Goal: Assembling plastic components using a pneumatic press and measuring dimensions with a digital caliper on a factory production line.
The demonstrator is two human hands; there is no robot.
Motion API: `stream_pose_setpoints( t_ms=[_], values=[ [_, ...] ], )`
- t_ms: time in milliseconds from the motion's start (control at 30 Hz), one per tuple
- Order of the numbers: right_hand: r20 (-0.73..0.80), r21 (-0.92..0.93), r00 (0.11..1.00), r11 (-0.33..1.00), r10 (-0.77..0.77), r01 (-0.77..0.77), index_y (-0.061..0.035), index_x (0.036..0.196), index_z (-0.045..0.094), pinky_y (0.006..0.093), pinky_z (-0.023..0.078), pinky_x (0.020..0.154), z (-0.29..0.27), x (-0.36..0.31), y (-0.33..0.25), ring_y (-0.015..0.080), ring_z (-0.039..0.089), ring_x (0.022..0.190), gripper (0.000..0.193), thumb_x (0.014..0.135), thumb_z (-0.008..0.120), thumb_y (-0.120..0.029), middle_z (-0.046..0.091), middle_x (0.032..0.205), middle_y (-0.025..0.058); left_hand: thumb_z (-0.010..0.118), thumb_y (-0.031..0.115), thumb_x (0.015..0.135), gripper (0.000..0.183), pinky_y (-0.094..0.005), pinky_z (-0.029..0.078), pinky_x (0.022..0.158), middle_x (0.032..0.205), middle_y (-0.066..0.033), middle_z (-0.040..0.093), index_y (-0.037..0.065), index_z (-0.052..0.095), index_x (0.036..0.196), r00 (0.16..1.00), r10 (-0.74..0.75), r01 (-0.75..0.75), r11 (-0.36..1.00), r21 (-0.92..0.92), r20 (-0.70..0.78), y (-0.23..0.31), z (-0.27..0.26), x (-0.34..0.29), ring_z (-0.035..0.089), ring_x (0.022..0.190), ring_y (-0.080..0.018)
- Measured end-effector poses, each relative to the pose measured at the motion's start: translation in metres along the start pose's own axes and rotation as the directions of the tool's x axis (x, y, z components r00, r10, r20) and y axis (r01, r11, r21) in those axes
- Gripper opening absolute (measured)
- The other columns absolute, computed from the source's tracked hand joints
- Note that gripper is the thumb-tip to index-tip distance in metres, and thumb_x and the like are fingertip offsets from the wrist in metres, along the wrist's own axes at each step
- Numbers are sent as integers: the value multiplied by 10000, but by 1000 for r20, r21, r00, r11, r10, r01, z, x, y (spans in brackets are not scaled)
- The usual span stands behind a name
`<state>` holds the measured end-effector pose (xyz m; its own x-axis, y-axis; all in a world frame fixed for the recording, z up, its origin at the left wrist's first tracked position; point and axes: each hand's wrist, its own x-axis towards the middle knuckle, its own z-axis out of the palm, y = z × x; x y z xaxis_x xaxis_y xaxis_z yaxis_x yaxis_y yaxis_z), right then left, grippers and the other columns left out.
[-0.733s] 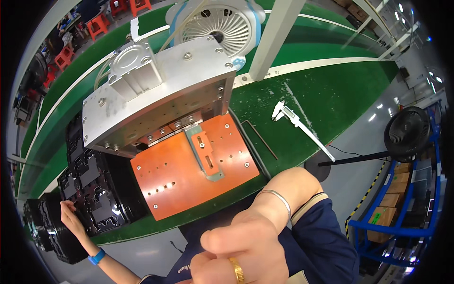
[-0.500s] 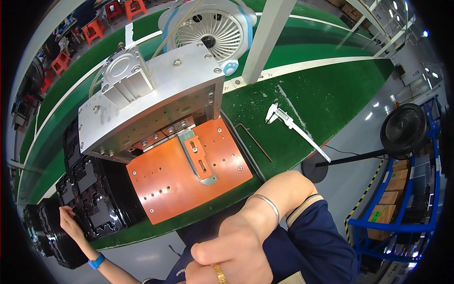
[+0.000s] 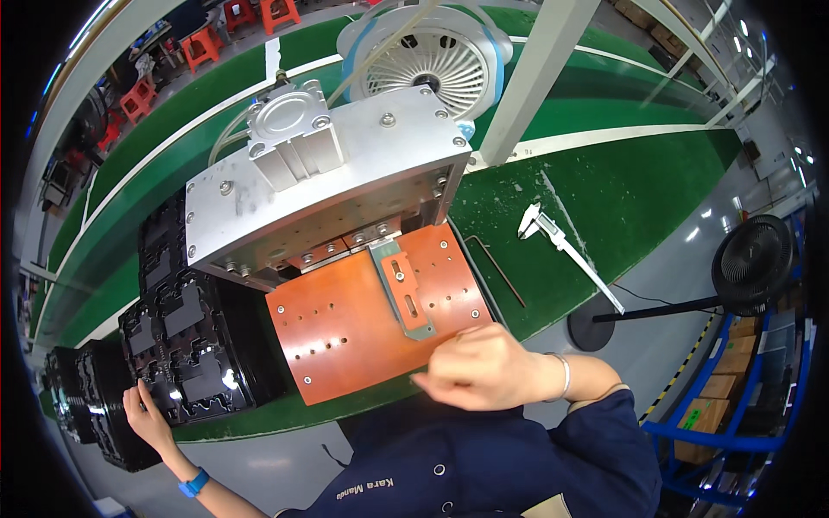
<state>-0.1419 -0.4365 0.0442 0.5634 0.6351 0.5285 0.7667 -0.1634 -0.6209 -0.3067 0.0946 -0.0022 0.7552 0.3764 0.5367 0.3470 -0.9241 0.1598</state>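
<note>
At the left, my left hand (image 3: 148, 417), with a blue band on its wrist, is at the near corner of a stack of black moulded trays (image 3: 226, 350). Its fingers are partly spread at the tray's edge, and I see nothing held. Dark grey flat pieces (image 3: 183, 315) lie in the tray pockets. My right hand (image 3: 473, 369) is closed, its fingers curled in just off the near edge of an orange plate (image 3: 332, 324); whatever they may hold is hidden. A slotted orange block on a metal strip (image 3: 401, 285) is fixed on that plate, under a silver metal press (image 3: 345, 164).
Right of the press, an L-shaped hex key (image 3: 501, 272) and a caliper (image 3: 574, 255) lie on the green bench (image 3: 622, 190). A white-blue fan (image 3: 423, 65) stands behind the press, near a pale post (image 3: 535, 82). A black floor fan (image 3: 751, 263) stands at the right.
My right hand has moved up and right, from low in front of my body to the orange plate's near edge. My left hand stays at the trays. The whole view has shifted.
</note>
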Motion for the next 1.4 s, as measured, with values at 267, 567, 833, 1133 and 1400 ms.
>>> stream_pose_setpoints(
  t_ms=[267, 567, 833, 1133, 1400],
  values=[
    [-1, -16, 980, 979, 201, -201, -106, 643, 453, 281, 311, 399, -13, -19, 9, 140, 409, 400, 321, 758, 738, -15, 380, 489, -16, 475, 132, 989, 231, -396, 388, 759, 843, -138, 495, -68, 515, 881, 990, 64, -69, 997, 32, 129, -8, -2, 9, 483, 811, -308],
    [-19, 82, 978, 976, 206, -203, -71, 731, 568, 268, 316, 402, -15, -25, 18, 116, 434, 424, 196, 765, 757, -33, 436, 530, -15, 422, 244, 1033, 381, -370, 340, 591, 679, -104, 449, -86, 522, 870, 999, 44, -43, 998, -40, 19, -60, 21, 11, 413, 616, -215],
    [667, -414, 402, 761, 628, -500, -164, 752, 689, 372, 487, 530, -72, -112, 10, 254, 660, 620, 105, 776, 726, -259, 659, 638, 70, 478, 209, 1014, 301, -319, 307, 480, 597, -122, 446, -18, 660, 1092, 965, -220, 221, 975, -5, -140, 48, -47, 4, 340, 532, -137],
    [888, -455, -250, 663, 386, -594, -66, 1007, 706, 413, 527, 781, -1, -258, 28, 338, 674, 897, 338, 777, 677, -312, 703, 981, 175, 565, 28, 893, 143, -387, 417, 545, 668, -176, 597, -60, 669, 850, 981, 103, -25, 909, -417, 166, 297, -13, 4, 560, 579, -304],
    [908, -209, 125, 692, 399, -690, 10, 891, 698, 359, 520, 669, -12, -217, 33, 290, 684, 712, 286, 789, 675, -257, 714, 876, 167, 663, 117, 879, 189, -376, 436, 514, 600, -114, 539, 24, 593, 730, 957, 233, -155, 915, -373, 172, 343, 20, 2, 541, 542, -299]
  ],
)
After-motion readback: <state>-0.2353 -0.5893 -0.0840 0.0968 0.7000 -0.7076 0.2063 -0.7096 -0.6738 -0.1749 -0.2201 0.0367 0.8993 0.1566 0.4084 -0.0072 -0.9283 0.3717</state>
